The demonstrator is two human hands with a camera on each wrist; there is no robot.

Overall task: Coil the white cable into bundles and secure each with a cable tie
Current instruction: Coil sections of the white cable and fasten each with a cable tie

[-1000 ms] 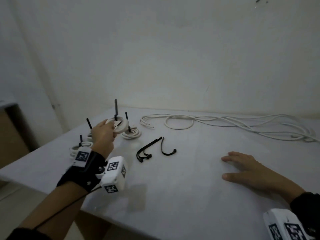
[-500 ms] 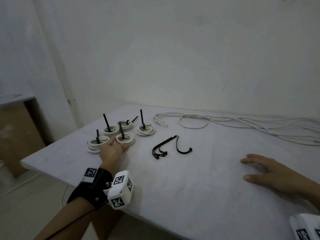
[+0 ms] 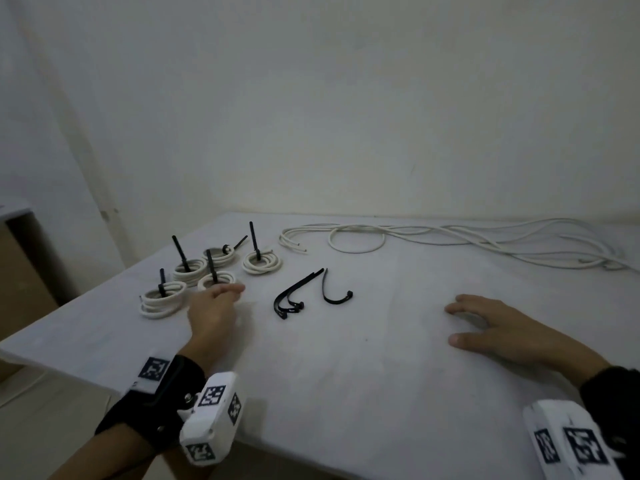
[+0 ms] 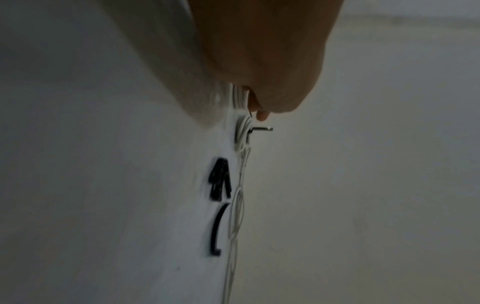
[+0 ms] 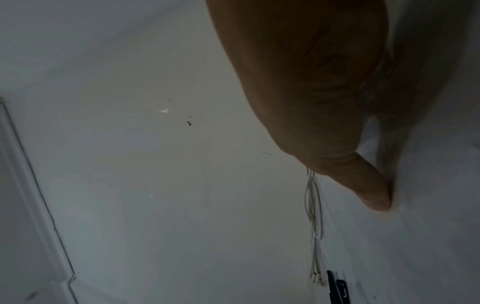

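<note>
Several small white cable coils [image 3: 261,263], each cinched with a black tie whose tail sticks up, sit at the table's far left. My left hand [image 3: 216,304] hovers just in front of the nearest coil [image 3: 215,280], fingers relaxed, holding nothing. Loose black cable ties [image 3: 298,294] lie in the middle, also in the left wrist view as cable ties [image 4: 219,179]. The long uncoiled white cable [image 3: 450,239] runs along the back edge to the right. My right hand [image 3: 491,327] rests flat on the table, fingers spread.
The white table [image 3: 346,375] meets a plain wall behind. Its left edge drops off beside a brown cabinet [image 3: 20,271]. Bare tabletop lies between my hands and toward the front edge.
My left hand set the tied coil down among the other coils, let it go and drew back slightly. The right hand stayed flat on the table.
</note>
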